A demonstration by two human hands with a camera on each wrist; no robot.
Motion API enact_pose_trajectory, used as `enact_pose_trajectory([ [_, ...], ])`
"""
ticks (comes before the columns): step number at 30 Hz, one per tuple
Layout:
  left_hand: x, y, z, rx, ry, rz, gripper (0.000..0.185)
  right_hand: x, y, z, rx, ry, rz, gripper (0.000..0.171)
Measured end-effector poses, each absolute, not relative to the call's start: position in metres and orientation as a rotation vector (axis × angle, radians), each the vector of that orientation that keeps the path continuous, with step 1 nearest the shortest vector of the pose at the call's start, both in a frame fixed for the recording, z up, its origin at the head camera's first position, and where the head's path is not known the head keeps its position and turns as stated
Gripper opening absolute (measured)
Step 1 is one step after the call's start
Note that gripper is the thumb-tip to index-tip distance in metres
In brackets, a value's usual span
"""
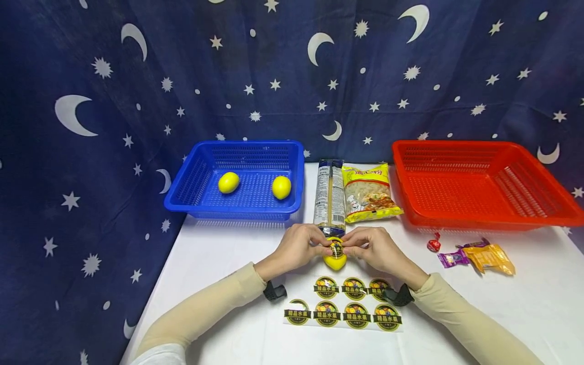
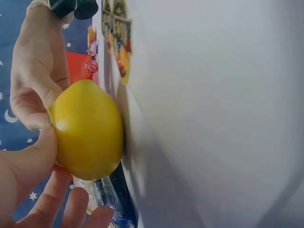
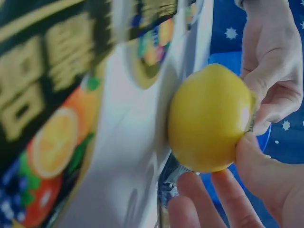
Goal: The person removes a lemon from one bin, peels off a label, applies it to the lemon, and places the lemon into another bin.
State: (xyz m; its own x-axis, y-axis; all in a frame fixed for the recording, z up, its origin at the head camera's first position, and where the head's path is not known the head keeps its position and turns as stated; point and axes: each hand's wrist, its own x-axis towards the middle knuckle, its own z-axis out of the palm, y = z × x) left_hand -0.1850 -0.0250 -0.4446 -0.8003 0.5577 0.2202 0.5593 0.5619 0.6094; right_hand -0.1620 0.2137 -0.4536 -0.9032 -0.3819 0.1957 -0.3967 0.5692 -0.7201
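A yellow lemon (image 1: 335, 262) sits on the white table between both hands, with a round black-and-gold fruit sticker (image 1: 336, 248) on its upper side. My left hand (image 1: 298, 248) holds the lemon from the left, its thumb at the sticker's edge. From the right, my right hand (image 1: 376, 251) grips it likewise, thumb on the sticker's other edge. Both wrist views show thumbs and fingers round the lemon (image 2: 88, 130), its underside bare and smooth. Just below the hands lies a sheet of similar round stickers (image 1: 327, 313); the right wrist strap overlaps one of them.
Behind on the left, a blue basket (image 1: 232, 208) holds two lemons (image 1: 228, 182). A red basket (image 1: 483, 221) stands at the back right. Between them lie a noodle pack (image 1: 330, 197) and a yellow food bag (image 1: 368, 195). Several wrapped candies (image 1: 490, 258) lie at right.
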Motion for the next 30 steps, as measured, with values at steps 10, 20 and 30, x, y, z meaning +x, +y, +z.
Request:
enact_pose_trajectory([
  [10, -0.181, -0.027, -0.443, -0.991, -2.808, -1.069, 0.017, -0.156, 0.211, -0.454, 0.746, -2.788, 1.461, 0.042],
  [20, -0.18, -0.026, -0.441, -0.968, -2.815, -1.031, 0.021, -0.155, 0.202, -0.454, 0.716, -2.868, 1.39, 0.06],
  [30, -0.184, -0.009, -0.418, -1.007, -2.818, -0.893, 0.019, -0.151, 0.209, -0.446, 0.646, -2.886, 1.321, 0.071],
])
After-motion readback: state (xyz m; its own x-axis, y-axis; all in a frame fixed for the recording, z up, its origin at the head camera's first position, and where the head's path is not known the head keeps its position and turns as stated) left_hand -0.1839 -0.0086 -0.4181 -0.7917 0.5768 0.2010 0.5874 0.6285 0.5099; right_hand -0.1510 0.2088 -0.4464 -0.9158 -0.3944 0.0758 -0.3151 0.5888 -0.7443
